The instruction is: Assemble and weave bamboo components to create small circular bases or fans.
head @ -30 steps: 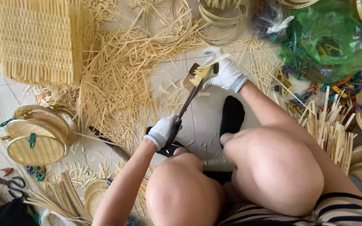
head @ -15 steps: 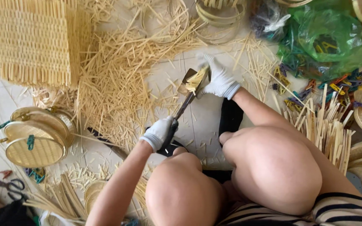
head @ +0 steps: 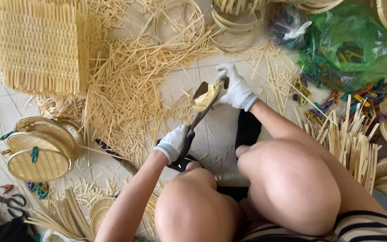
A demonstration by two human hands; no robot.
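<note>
Bamboo strip (head: 204, 97) – lower end hidden behind knife (head: 201, 112)

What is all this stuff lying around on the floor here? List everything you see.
knife: one, dark blade and handle, held at centre
bamboo strips: small pale bunch, against the blade
woven mat: one, straw-coloured, top left
loose splinters: many, pale, heaped left of centre
round lidded baskets: a stack, tan, left
bamboo hoops: several, pale, top
green plastic bag: one, top right
coloured clips: many, right
cut slats: bundle, pale, right
scissors: one, dark, bottom left
left hand: white glove, on knife handle
right hand: white glove, holding strips at blade
</note>
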